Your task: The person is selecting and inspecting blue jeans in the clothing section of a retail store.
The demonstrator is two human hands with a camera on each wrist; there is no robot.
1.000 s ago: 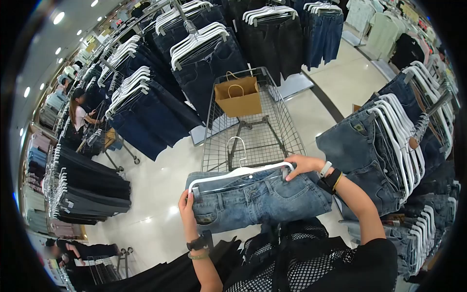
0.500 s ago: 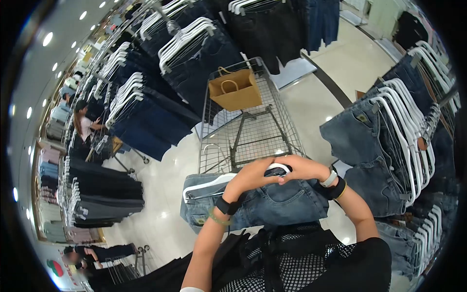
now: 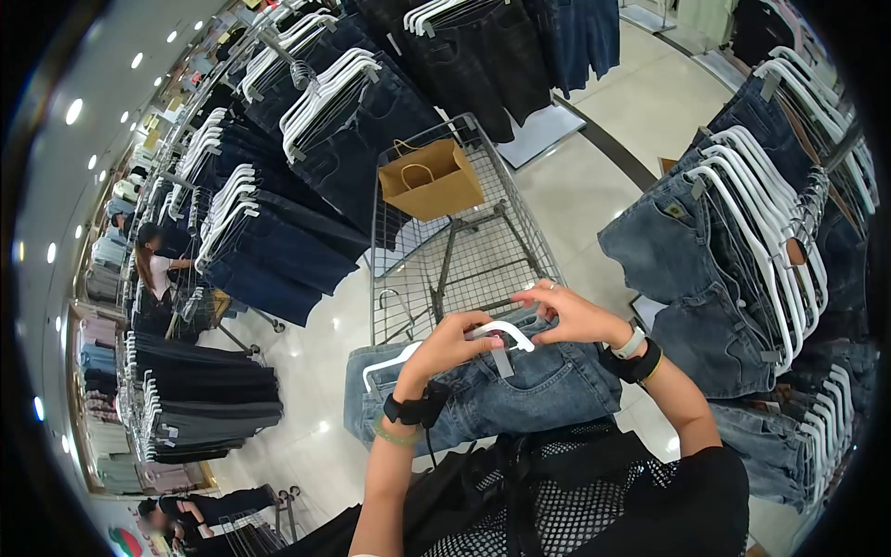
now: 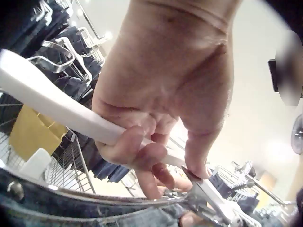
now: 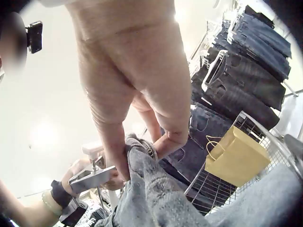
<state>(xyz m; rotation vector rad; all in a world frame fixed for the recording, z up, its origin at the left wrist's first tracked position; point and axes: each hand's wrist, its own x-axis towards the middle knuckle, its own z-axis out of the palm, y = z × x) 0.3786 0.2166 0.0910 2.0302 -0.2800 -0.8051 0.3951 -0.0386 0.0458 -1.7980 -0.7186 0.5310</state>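
Observation:
My left hand (image 3: pixel 450 343) curls round the white hanger (image 3: pixel 509 329) near its right end; the left wrist view shows fingers wrapped on the hanger (image 4: pixel 71 111) and the thumb pressing beside a clip. That end, with its metal clip (image 3: pixel 502 362), lies above the blue denim garment (image 3: pixel 543 401). My right hand (image 3: pixel 580 317) is just right of the hanger tip, and in the right wrist view this hand (image 5: pixel 137 80) pinches a bunched edge of the denim (image 5: pixel 158 201). The clip (image 5: pixel 94 179) shows beside it. Whether the hanger's left clip holds the denim is hidden.
A wire cart (image 3: pixel 506 269) with a brown paper bag (image 3: pixel 433 181) stands ahead. Racks of dark jeans (image 3: pixel 278 255) are at left and ahead, and denim shorts (image 3: pixel 654 246) hang at right. Two people (image 3: pixel 153 265) (image 3: pixel 190 515) are at the left.
My left hand has gone from the hanger's left end to its right part. My right hand has let go of the hanger and pinches the denim. The hanger's right end has shifted left.

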